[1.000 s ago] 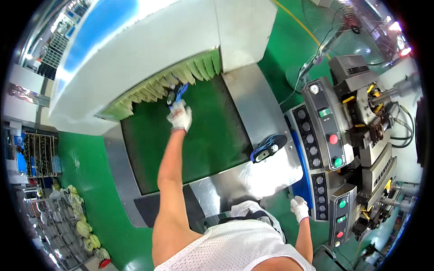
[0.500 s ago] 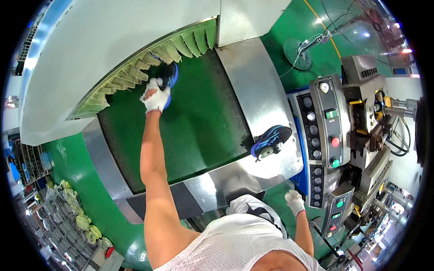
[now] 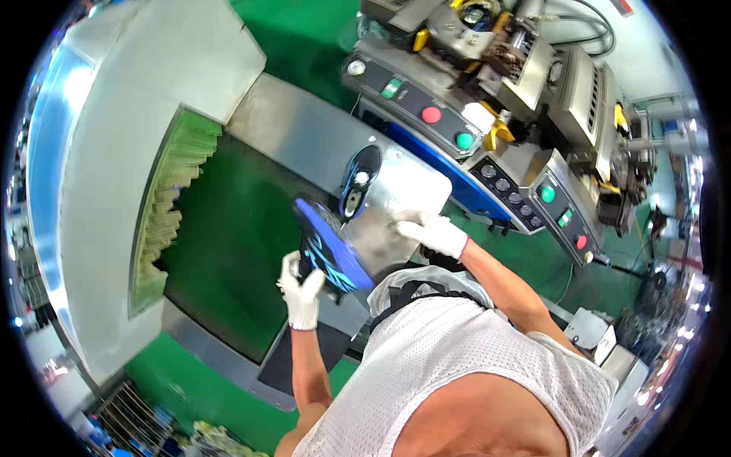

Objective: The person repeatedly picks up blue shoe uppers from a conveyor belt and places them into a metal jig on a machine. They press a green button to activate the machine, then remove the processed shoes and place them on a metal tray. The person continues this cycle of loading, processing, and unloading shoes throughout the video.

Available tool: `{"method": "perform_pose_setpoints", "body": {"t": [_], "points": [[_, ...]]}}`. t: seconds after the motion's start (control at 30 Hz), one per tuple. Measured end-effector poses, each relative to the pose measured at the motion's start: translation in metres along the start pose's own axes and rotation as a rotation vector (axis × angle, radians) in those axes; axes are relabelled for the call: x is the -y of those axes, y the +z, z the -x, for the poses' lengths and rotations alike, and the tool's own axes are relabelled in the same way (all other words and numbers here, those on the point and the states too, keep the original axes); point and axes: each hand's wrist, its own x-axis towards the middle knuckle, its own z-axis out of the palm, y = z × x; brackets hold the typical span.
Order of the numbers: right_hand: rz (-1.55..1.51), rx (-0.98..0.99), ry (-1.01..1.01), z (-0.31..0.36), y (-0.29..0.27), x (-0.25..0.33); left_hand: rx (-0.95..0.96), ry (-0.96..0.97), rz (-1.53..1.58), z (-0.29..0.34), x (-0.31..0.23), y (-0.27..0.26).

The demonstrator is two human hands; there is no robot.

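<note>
My left hand, in a white knit glove, grips a black shoe with a bright blue sole and light blue markings. The shoe is tilted, sole edge toward the right, over the near corner of the green conveyor belt. My right hand, gloved the same way, is over the metal ledge with its fingers stretched toward the shoe and nothing in them. On that ledge, just beyond the held shoe, lies a second black and blue shoe, its opening showing a pale piece inside.
A white machine housing with a curtain of green strips spans the belt at left. Across the ledge stands a machine with grey control panels, buttons and dials. A dark mat covers part of the near ledge.
My left hand has brought the shoe back from the strip curtain toward me. My right hand has come up from my side over the ledge. The view has turned right.
</note>
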Motion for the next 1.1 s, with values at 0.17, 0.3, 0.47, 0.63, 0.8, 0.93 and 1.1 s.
{"method": "perform_pose_setpoints", "body": {"t": [0.17,0.3,0.47,0.63,0.8,0.93,1.1], "points": [[-1.177,0.537,0.151,0.012,0.002,0.022,0.287,0.237,-0.495,-0.042,-0.04,0.09],[-1.178,0.197,-0.169,0.031,-0.044,0.018,0.507,0.125,0.399,-0.062,-0.093,0.207],[-1.285,0.205,-0.342,0.099,-0.133,0.034,0.889,0.214,0.226,-0.073,-0.139,0.333],[-1.433,0.055,-0.661,0.125,-0.203,0.043,0.949,0.339,-0.055,-0.17,-0.166,0.447],[-1.379,-0.255,-0.64,0.17,-0.255,0.046,0.511,0.712,-0.788,-0.332,-0.163,0.544],[-1.327,-0.504,-0.559,0.181,-0.252,0.001,0.282,0.75,-1.175,-0.406,-0.136,0.603],[-1.208,-0.717,-0.512,0.185,-0.23,-0.028,0.233,0.67,-1.277,-0.436,-0.095,0.634]]}}
